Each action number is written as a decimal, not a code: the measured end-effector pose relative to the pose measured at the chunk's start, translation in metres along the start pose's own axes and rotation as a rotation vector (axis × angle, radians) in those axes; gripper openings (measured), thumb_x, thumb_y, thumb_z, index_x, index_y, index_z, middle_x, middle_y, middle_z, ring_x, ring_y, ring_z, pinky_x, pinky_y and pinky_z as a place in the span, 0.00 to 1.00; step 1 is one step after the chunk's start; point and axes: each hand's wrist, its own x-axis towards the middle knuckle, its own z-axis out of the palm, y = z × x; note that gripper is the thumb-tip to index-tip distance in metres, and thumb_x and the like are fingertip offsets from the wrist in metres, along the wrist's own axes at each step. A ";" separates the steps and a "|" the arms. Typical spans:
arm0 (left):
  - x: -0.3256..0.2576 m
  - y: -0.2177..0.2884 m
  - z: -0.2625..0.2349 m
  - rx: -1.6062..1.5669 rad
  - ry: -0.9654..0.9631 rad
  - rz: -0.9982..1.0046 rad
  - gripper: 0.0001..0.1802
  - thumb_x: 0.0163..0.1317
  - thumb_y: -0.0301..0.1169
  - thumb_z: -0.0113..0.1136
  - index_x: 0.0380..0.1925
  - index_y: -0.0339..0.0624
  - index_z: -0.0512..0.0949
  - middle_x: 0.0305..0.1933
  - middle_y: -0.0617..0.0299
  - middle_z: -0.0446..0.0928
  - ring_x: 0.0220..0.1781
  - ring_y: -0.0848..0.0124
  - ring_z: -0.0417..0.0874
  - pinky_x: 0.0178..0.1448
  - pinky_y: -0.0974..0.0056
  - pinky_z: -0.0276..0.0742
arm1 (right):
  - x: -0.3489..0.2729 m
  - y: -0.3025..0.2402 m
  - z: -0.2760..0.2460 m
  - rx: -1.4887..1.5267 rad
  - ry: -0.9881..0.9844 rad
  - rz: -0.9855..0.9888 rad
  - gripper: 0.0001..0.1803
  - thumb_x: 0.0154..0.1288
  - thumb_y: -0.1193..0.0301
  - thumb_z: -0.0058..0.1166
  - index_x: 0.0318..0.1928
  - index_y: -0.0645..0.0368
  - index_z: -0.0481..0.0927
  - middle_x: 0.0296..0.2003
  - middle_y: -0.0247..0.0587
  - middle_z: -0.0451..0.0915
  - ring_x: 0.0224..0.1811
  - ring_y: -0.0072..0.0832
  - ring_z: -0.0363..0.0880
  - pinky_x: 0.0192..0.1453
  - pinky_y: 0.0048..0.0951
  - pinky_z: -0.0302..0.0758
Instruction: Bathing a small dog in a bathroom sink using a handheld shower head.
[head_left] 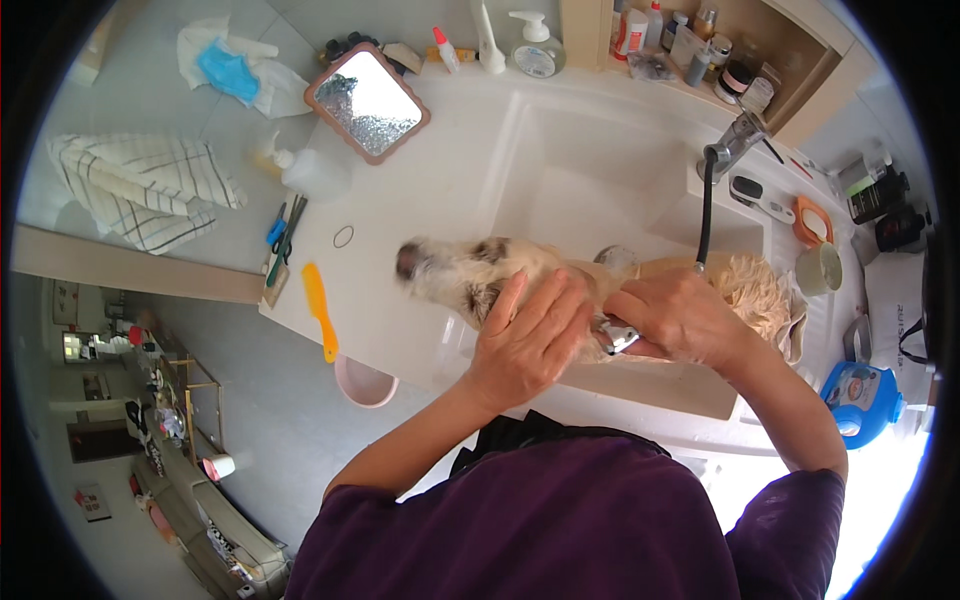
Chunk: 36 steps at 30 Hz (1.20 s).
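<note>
A dog with cream and dark wet-looking fur (455, 270) is in the white sink (580, 150), its head over the left rim and its muzzle pointing left. Behind its head, my left hand (540, 335) lies on the neck fur with fingers stretched out. My right hand (675, 315) is closed round a chrome shower head (617, 336), held close against the dog's neck beside my left hand. A black hose (707, 210) runs from the faucet (738, 140) down to my right hand. Curly tan fur of the dog's rear shows right of my wrist; its legs are hidden.
On the left counter lie a yellow comb (318, 312), a hair tie (343, 237), scissors (285, 240) and a framed mirror (368, 103). A striped towel (145, 190) is farther left. At right stand a blue jug (862, 404), a green cup (819, 269) and an orange soap dish (812, 220).
</note>
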 end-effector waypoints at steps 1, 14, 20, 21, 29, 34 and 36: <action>0.000 -0.004 0.011 0.023 0.054 -0.009 0.09 0.52 0.31 0.66 0.33 0.44 0.83 0.39 0.66 0.82 0.52 0.68 0.82 0.71 0.48 0.61 | 0.001 -0.001 0.004 -0.002 0.004 0.006 0.23 0.58 0.51 0.56 0.40 0.58 0.71 0.28 0.41 0.74 0.31 0.42 0.79 0.34 0.40 0.75; -0.010 -0.053 0.061 0.049 0.134 -0.139 0.07 0.49 0.26 0.61 0.31 0.41 0.81 0.36 0.64 0.80 0.46 0.67 0.82 0.67 0.51 0.64 | 0.059 0.011 0.038 -0.071 0.041 0.145 0.24 0.55 0.59 0.65 0.49 0.51 0.72 0.28 0.38 0.80 0.31 0.39 0.82 0.32 0.38 0.76; -0.018 -0.052 0.041 -0.109 -0.047 -0.309 0.21 0.52 0.29 0.63 0.47 0.36 0.76 0.55 0.51 0.74 0.60 0.58 0.73 0.72 0.51 0.58 | 0.077 0.015 0.046 -0.052 0.037 0.176 0.21 0.57 0.62 0.64 0.47 0.53 0.71 0.29 0.39 0.82 0.31 0.39 0.82 0.33 0.38 0.77; -0.016 -0.052 0.029 -0.100 -0.040 -0.334 0.21 0.52 0.29 0.63 0.47 0.36 0.76 0.55 0.51 0.74 0.60 0.58 0.73 0.72 0.51 0.58 | 0.078 0.018 0.048 -0.034 0.009 0.237 0.20 0.58 0.62 0.64 0.46 0.54 0.70 0.28 0.39 0.81 0.31 0.39 0.82 0.33 0.38 0.77; -0.026 -0.100 -0.023 -0.167 -0.613 -0.753 0.42 0.43 0.51 0.73 0.57 0.41 0.73 0.57 0.49 0.72 0.59 0.50 0.75 0.59 0.48 0.72 | 0.097 0.025 0.045 -0.023 0.003 0.182 0.19 0.59 0.63 0.63 0.44 0.56 0.70 0.28 0.42 0.82 0.30 0.40 0.83 0.34 0.38 0.77; -0.016 -0.123 0.009 -0.323 -0.753 -0.718 0.42 0.46 0.57 0.68 0.55 0.39 0.75 0.50 0.50 0.77 0.53 0.50 0.79 0.54 0.54 0.76 | 0.096 0.022 0.042 0.007 -0.048 0.183 0.20 0.60 0.60 0.63 0.44 0.57 0.71 0.27 0.42 0.82 0.30 0.41 0.83 0.35 0.39 0.77; -0.016 -0.138 0.028 -0.532 -0.847 -0.716 0.38 0.49 0.57 0.67 0.50 0.37 0.78 0.46 0.50 0.79 0.50 0.53 0.80 0.53 0.56 0.76 | 0.097 0.016 0.040 0.050 -0.098 0.181 0.20 0.60 0.59 0.63 0.46 0.55 0.72 0.29 0.40 0.82 0.31 0.41 0.83 0.35 0.39 0.78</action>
